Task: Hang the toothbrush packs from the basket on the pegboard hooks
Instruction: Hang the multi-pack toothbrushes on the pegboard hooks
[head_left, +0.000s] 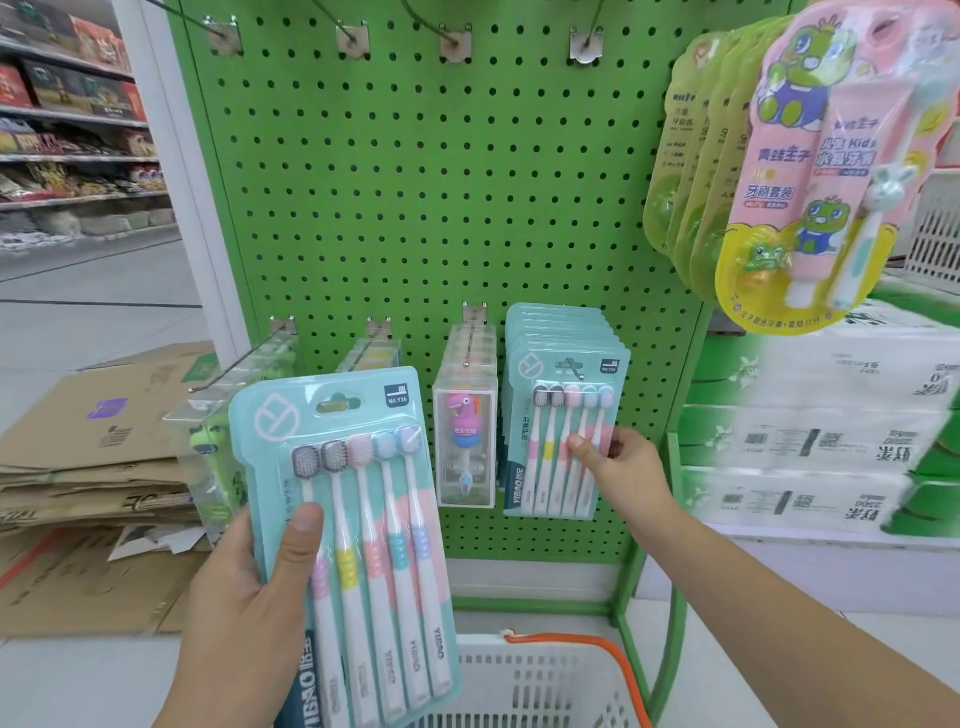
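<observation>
My left hand (254, 597) grips a teal pack of several toothbrushes (358, 519), thumb across its front, in front of the green pegboard (415, 182). My right hand (618, 462) pinches the lower right of the front pack in a stack of the same teal packs (563, 410) hanging on a lower hook. The white basket (524, 680) with an orange handle stands on the floor below; its inside is mostly out of view.
Clear boxed kids' toothbrushes (465, 447) hang left of the stack, with more on hooks behind my left pack. Kids' toothpaste sets (810, 156) hang upper right. Upper hooks (452, 36) are bare. Flattened cardboard (93, 457) lies left, tissue cartons (810, 436) right.
</observation>
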